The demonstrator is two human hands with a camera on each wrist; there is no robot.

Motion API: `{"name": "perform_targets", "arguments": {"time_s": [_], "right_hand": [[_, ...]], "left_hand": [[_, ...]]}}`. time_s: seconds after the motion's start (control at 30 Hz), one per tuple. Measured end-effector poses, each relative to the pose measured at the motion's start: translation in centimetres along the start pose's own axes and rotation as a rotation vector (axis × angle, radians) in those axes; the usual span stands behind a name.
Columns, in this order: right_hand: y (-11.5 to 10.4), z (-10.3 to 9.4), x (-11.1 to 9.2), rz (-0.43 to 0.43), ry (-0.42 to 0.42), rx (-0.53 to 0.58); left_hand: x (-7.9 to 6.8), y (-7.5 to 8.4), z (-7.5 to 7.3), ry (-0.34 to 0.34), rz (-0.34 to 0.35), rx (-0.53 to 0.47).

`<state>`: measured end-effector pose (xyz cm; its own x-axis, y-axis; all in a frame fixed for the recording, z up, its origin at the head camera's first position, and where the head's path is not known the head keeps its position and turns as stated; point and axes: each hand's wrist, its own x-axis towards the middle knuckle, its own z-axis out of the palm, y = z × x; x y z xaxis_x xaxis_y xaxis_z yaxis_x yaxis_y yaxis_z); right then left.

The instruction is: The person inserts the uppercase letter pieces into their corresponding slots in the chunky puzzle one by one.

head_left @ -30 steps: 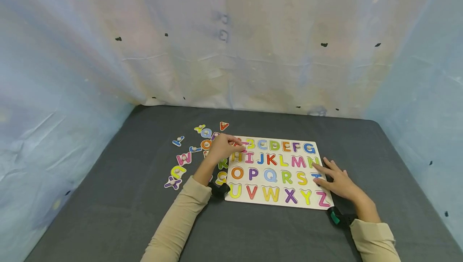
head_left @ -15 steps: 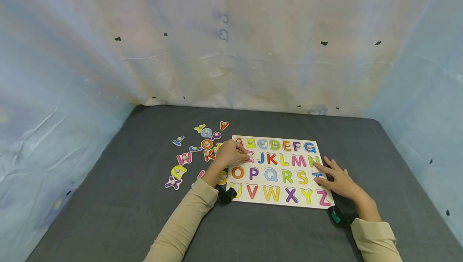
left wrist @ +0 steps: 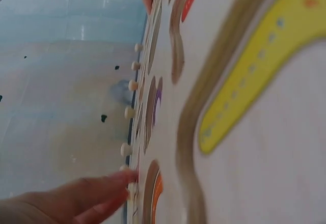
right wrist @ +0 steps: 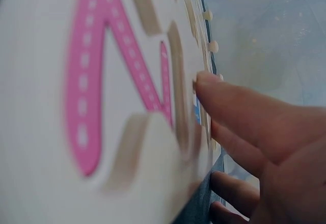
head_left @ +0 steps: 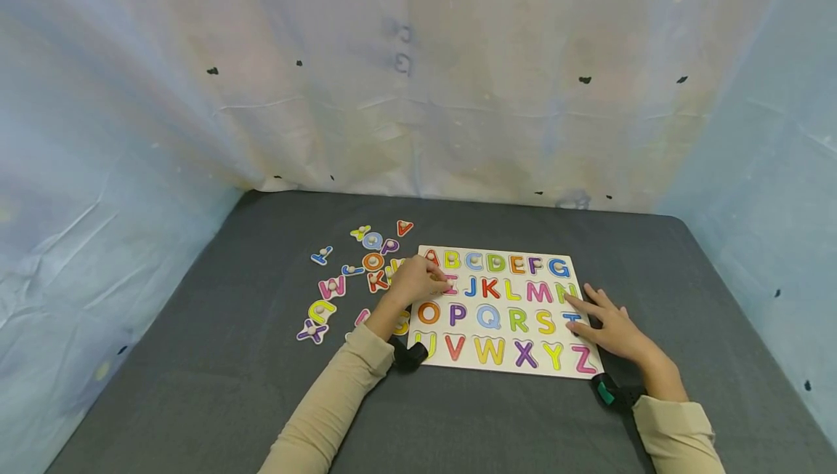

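Observation:
My left hand (head_left: pixel 415 281) is over the upper left part of the wooden alphabet puzzle board (head_left: pixel 482 372). Its thumb and fingertips pinch the knob of the pink letter I piece (head_left: pixel 451 291), which lies at the I slot in the second row. In the left wrist view the left hand's fingers (left wrist: pixel 97 188) meet low over the board's surface. My right hand (head_left: pixel 611 325) rests on the board's right edge with fingers spread, near the N and T slots. The right wrist view has its thumb (right wrist: pixel 239 102) against the board, beyond the pink Z recess (right wrist: pixel 84 107).
Loose knobbed letter pieces lie left of the board, among them a pink W (head_left: pixel 332 287), a purple X (head_left: pixel 312 331), an orange O (head_left: pixel 373 262) and a red V (head_left: pixel 405 227). Knobbed pieces sit in the top row, such as the D (head_left: pixel 496 263). Hanging cloth surrounds the table.
The left hand has brought the pink letter I down and slightly right from above the A and H area to the I slot. The right hand has stayed in place.

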<state>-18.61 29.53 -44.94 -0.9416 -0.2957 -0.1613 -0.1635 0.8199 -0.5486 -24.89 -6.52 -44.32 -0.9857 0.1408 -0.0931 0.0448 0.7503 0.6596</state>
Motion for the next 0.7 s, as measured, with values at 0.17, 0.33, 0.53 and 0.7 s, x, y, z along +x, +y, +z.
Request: {"name": "perform_targets", "arguments": {"time_s": [0.17,0.33,0.53,0.7], "right_hand": [[0.0,0.1,0.0,0.007,-0.003,0.000],[0.1,0.2,-0.1,0.019,-0.006,0.001],[0.1,0.2,0.0,0.019,-0.002,0.000],[0.0,0.1,0.0,0.019,-0.003,-0.004]], "left_hand": [[-0.2,-0.2,-1.1,0.033,0.032,-0.040],[-0.2,-1.5,-2.8,0.047,0.047,-0.095],[0.1,-3.5,-5.3,-0.008,0.113,-0.150],[0.0,-5.6,-7.7,0.007,0.105,-0.120]]}}
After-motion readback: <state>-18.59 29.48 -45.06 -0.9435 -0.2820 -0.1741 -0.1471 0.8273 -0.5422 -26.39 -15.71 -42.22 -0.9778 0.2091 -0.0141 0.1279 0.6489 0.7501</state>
